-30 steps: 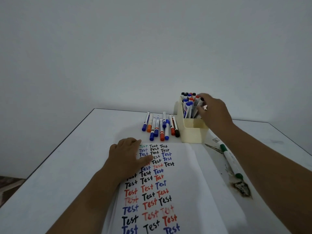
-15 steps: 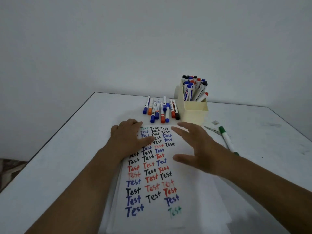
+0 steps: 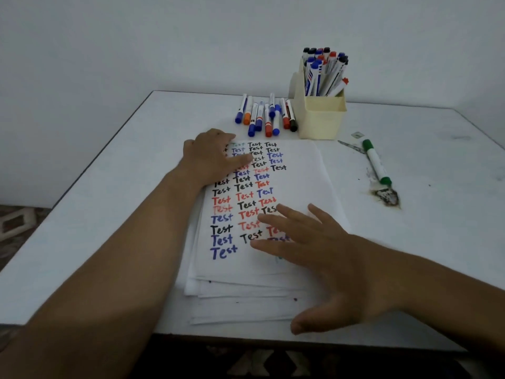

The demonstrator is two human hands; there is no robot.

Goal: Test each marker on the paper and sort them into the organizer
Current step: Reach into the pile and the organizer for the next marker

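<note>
A stack of white paper (image 3: pixel 303 170) lies in the middle of the table, covered with rows of the word "Test" in black, red and blue. My left hand (image 3: pixel 211 157) rests flat on its top left corner. My right hand (image 3: pixel 314 255) hovers over the lower right part of the paper with fingers spread and holds nothing. Several capped markers (image 3: pixel 266 114) lie in a row beyond the paper. The cream organizer (image 3: pixel 319 116) stands to their right, with several markers upright in it. A green marker (image 3: pixel 375 162) lies alone on the right.
The white table (image 3: pixel 95 214) has a dark burnt spot (image 3: pixel 386 196) just below the green marker. A small metal scrap (image 3: pixel 351 146) lies beside that marker. The table's front edge runs below my right hand, with patterned floor beyond it.
My right hand left the organizer and came back toward me over the paper, now lower and nearer. My view tipped downward. The left hand stayed on the paper.
</note>
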